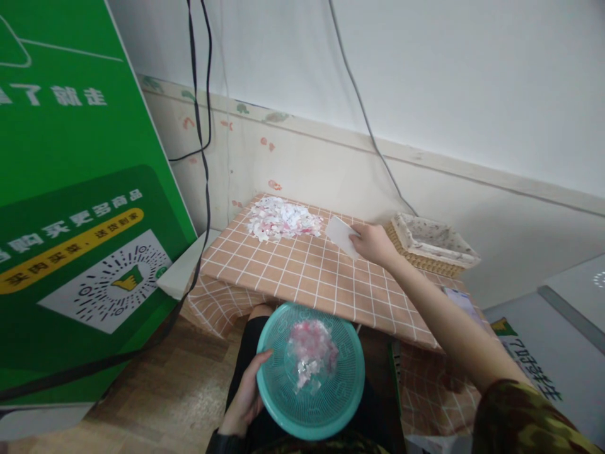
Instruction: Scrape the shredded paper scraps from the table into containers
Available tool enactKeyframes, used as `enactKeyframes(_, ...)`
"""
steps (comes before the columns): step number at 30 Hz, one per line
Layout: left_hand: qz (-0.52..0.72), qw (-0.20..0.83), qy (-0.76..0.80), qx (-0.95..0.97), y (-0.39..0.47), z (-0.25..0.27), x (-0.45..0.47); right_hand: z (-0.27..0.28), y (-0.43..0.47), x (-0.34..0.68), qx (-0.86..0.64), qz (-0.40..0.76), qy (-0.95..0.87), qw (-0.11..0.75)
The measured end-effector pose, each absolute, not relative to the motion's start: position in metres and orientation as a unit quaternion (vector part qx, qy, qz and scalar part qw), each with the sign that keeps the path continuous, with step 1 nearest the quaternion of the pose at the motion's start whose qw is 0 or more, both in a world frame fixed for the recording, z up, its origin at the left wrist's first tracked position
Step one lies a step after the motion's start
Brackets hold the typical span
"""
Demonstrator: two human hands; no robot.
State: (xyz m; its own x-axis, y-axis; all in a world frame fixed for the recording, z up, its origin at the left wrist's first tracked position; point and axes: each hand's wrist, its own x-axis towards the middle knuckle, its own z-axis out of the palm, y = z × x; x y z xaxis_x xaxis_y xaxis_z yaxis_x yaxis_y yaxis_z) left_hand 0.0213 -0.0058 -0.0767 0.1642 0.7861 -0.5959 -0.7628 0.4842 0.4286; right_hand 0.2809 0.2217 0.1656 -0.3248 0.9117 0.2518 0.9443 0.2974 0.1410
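A teal plastic colander point(347, 391) rests over my lap, tilted slightly, with pink and white paper scraps point(309, 347) in its bottom. My left hand point(250, 388) grips its left rim, thumb over the edge and the other fingers hidden beneath. Over the right part of the table, my right hand point(373, 244) pinches a flat white card point(341, 236) by its right side. The card is held at a slant, its left edge close to a heap of white and pink paper scraps point(283, 219) spread on the checked tablecloth point(283, 268).
A lined wicker basket point(432, 246) sits at the table's right back, with a phone-like flat object point(460, 302) in front of it. Black cables point(207, 126) hang at left beside a green printed cabinet point(85, 208). A grey cable point(363, 113) runs down the wall.
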Motion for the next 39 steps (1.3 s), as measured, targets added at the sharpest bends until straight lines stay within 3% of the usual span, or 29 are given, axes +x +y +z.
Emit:
enactKeyframes(16,0.504,0.764,0.402,0.008,-0.005,-0.077,0.02,0.113,0.237,0.307,-0.645,0.161,-0.675,0.319)
enactKeyframes(27,0.503,0.77,0.393,0.009,-0.004,-0.083,0.02,0.099,0.231,0.303,-0.698,0.158,-0.604,0.351)
enactKeyframes(39,0.5,0.776,0.384,0.023,-0.005,-0.082,0.021,0.094,0.251,0.274,-0.657,0.322,-0.526,0.433)
